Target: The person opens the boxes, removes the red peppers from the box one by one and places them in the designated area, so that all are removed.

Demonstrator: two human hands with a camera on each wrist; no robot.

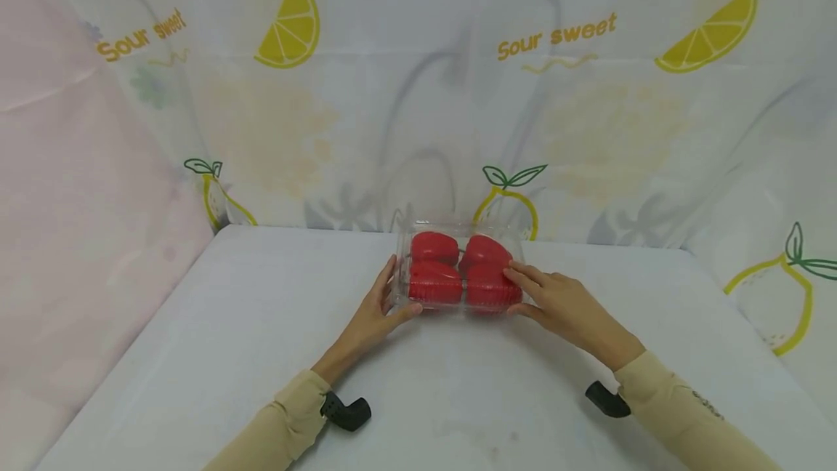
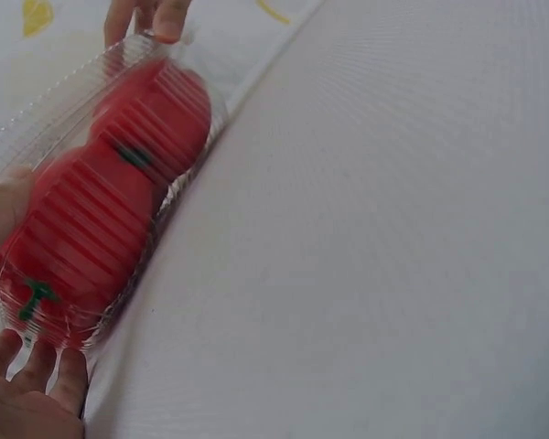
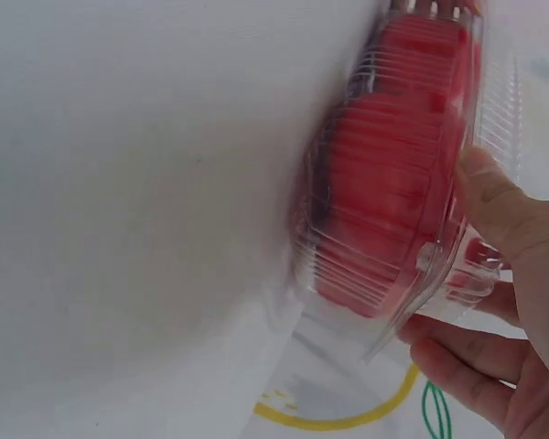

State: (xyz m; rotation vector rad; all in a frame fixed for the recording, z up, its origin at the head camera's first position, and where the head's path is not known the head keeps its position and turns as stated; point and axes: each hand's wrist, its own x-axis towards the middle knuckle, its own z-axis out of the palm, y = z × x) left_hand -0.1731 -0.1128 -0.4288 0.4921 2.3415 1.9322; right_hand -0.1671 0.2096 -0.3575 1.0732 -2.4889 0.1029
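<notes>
A clear plastic clamshell box (image 1: 451, 226) with a ribbed surface stands between both hands near the back of the table. Several red tomatoes (image 1: 434, 282) fill it, and small green stems (image 2: 38, 297) show through the plastic in the left wrist view. My left hand (image 1: 375, 318) grips the box's left end, thumb at the front and fingers along the side. At the right end my right hand (image 1: 565, 307) holds the box, its thumb and fingers on either side of the rim in the right wrist view. Whether the box touches the table cannot be told.
A white-covered table (image 1: 261, 355) spreads out around the box. Behind it hangs a white curtain (image 1: 405, 93) printed with lemons and lettering, with a pink cloth (image 1: 78, 202) at the left. Dark camera mounts (image 1: 346, 413) sit at both wrists.
</notes>
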